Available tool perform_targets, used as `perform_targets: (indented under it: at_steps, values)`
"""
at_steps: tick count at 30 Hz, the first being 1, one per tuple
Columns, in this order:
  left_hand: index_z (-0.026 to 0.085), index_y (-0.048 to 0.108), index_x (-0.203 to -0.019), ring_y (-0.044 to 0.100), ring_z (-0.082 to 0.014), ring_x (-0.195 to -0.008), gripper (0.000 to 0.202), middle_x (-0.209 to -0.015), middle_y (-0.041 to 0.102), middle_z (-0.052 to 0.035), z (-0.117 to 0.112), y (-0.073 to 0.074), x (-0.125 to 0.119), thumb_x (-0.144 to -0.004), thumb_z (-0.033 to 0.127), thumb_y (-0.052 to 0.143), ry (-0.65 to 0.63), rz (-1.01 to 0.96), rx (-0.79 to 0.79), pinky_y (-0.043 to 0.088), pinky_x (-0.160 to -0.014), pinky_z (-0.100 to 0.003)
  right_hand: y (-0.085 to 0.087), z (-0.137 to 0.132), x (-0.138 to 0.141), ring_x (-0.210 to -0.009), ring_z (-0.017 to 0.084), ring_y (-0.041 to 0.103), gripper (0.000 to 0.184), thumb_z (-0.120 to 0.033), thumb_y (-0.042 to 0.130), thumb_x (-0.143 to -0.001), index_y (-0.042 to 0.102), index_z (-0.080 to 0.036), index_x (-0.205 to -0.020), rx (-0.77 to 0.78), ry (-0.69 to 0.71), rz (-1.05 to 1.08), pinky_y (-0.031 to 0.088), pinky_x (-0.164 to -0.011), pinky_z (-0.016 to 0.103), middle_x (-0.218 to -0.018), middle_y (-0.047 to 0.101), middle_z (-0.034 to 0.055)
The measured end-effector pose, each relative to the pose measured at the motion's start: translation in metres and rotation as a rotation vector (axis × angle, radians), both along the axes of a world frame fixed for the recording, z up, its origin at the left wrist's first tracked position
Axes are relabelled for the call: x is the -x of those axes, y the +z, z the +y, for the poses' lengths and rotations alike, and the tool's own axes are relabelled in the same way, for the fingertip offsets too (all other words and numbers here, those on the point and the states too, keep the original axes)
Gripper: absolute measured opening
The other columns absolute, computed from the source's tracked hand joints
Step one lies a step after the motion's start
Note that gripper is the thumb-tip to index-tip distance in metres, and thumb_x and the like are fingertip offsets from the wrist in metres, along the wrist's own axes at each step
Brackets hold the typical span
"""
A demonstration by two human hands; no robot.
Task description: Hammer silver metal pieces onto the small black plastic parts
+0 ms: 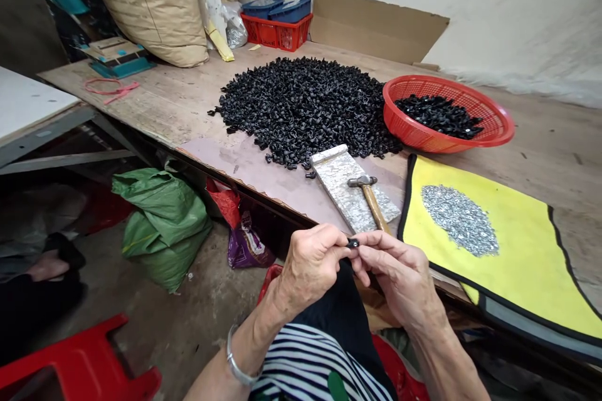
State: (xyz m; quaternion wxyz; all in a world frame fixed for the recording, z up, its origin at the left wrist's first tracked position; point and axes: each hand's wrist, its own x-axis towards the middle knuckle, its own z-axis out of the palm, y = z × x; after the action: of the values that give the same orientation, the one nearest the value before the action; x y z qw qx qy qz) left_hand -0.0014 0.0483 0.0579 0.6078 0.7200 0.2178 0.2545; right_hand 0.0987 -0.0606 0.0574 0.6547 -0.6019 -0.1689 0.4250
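Observation:
Between my fingertips, above my lap, is a small black plastic part point(352, 242). My left hand point(313, 263) pinches it from one side, and my right hand point(395, 269) has thumb and forefinger closed at its other side. Just beyond my hands, a hammer point(371, 200) with a wooden handle rests on a speckled stone-like slab point(341, 178). A big heap of similar black parts point(305, 103) lies behind the slab. To the right, small shiny metal pieces point(461, 219) are piled on a yellow cloth point(522, 244) with black edging.
A red plastic basket point(498, 125) holding black parts stands at the right of the heap. Farther back are a red crate point(277, 31) with blue boxes and a large sack point(150, 6). A green sack point(160, 232) and a red stool point(79, 363) stand below on the left.

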Motion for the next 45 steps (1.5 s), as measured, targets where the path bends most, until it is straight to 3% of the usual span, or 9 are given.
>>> perform_targets:
  at_steps: [5, 12, 17, 20, 23, 28, 32, 37, 45]
  values:
    - [0.018, 0.058, -0.058, 0.051, -0.0088, -0.047, 0.017, -0.059, 0.054, -0.0005, 0.002, 0.001, -0.001, -0.075, 0.016, 0.055, -0.049, -0.028, -0.075, 0.041, -0.047, -0.020, -0.003, -0.001, -0.004, -0.048, 0.010, 0.052, 0.020, -0.031, 0.069, -0.069, 0.063, -0.015, -0.081, 0.061, 0.013, -0.126, 0.039, -0.042, 0.021, -0.057, 0.060, 0.0006]
    - [0.014, 0.055, -0.065, 0.048, -0.0107, -0.030, 0.005, -0.044, 0.054, 0.0027, -0.010, -0.020, -0.011, -0.063, 0.015, 0.060, 0.022, 0.124, 0.642, 0.040, -0.032, -0.021, -0.007, 0.008, -0.016, -0.030, 0.007, 0.037, 0.016, -0.025, 0.057, -0.067, 0.053, -0.016, -0.054, 0.306, 0.103, -0.148, 0.024, -0.029, 0.018, -0.038, 0.048, -0.0040]
    - [0.012, 0.057, -0.085, 0.048, -0.0096, -0.032, 0.025, -0.052, 0.058, 0.0033, -0.012, -0.028, -0.013, -0.063, 0.022, 0.065, 0.109, -0.047, 0.759, 0.045, -0.032, -0.024, 0.036, 0.031, -0.107, -0.029, 0.005, 0.038, 0.013, -0.019, 0.062, -0.058, 0.053, -0.015, -0.051, 0.238, -0.055, -0.228, 0.023, -0.031, 0.019, -0.038, 0.049, -0.0031]
    - [0.011, 0.058, -0.076, 0.049, -0.0101, -0.032, 0.021, -0.052, 0.058, 0.0020, -0.009, -0.024, -0.010, -0.061, 0.022, 0.066, 0.108, -0.002, 0.738, 0.044, -0.032, -0.023, 0.071, 0.044, -0.169, -0.042, 0.004, 0.050, 0.018, -0.031, 0.055, -0.072, 0.053, -0.017, -0.060, 0.138, -0.255, -0.265, 0.034, -0.044, 0.018, -0.049, 0.055, -0.0024]
    - [0.012, 0.058, -0.067, 0.049, -0.0106, -0.031, 0.013, -0.044, 0.055, 0.0022, 0.006, -0.021, -0.008, -0.060, 0.021, 0.064, 0.159, 0.082, 0.632, 0.042, -0.032, -0.021, 0.075, 0.045, -0.186, -0.046, 0.008, 0.053, 0.020, -0.037, 0.063, -0.068, 0.056, -0.018, -0.066, 0.201, -0.403, -0.320, 0.038, -0.046, 0.023, -0.055, 0.059, 0.0015]
    - [0.015, 0.060, -0.066, 0.051, -0.0105, -0.038, 0.004, -0.047, 0.053, 0.0034, 0.062, -0.029, -0.019, -0.065, 0.017, 0.057, 0.425, 0.211, 0.233, 0.042, -0.040, -0.021, 0.028, 0.021, -0.120, -0.038, 0.011, 0.044, 0.020, -0.036, 0.069, -0.058, 0.063, -0.018, -0.064, 0.425, -0.239, -0.729, 0.033, -0.040, 0.026, -0.043, 0.052, -0.0015]
    - [0.018, 0.063, -0.069, 0.060, -0.0147, -0.062, 0.006, -0.065, 0.063, 0.0000, 0.099, -0.035, -0.047, -0.069, 0.016, 0.057, 0.359, 0.245, -0.188, 0.046, -0.060, -0.025, 0.010, -0.004, -0.092, -0.063, 0.020, 0.061, 0.021, -0.040, 0.057, -0.068, 0.067, -0.022, -0.071, 0.767, -0.101, -1.101, 0.044, -0.061, 0.031, -0.069, 0.068, 0.0037]
    - [0.020, 0.067, -0.083, 0.060, -0.0207, -0.076, 0.016, -0.077, 0.065, -0.0043, 0.112, -0.035, -0.074, -0.068, 0.019, 0.064, 0.247, 0.503, -0.559, 0.043, -0.069, -0.029, 0.007, -0.048, -0.127, -0.088, 0.030, 0.062, 0.044, -0.046, 0.037, -0.082, 0.063, -0.021, -0.107, 1.316, -0.103, -1.324, 0.044, -0.067, 0.038, -0.108, 0.064, 0.0132]
    - [0.019, 0.063, -0.073, 0.058, -0.0215, -0.079, 0.004, -0.083, 0.059, -0.0059, 0.116, -0.042, -0.080, -0.069, 0.019, 0.062, 0.222, 0.521, -0.691, 0.041, -0.067, -0.030, -0.024, -0.070, -0.152, -0.074, 0.021, 0.061, 0.027, -0.037, 0.039, -0.084, 0.063, -0.025, -0.083, 1.216, 0.032, -1.430, 0.040, -0.059, 0.031, -0.103, 0.066, 0.0051]
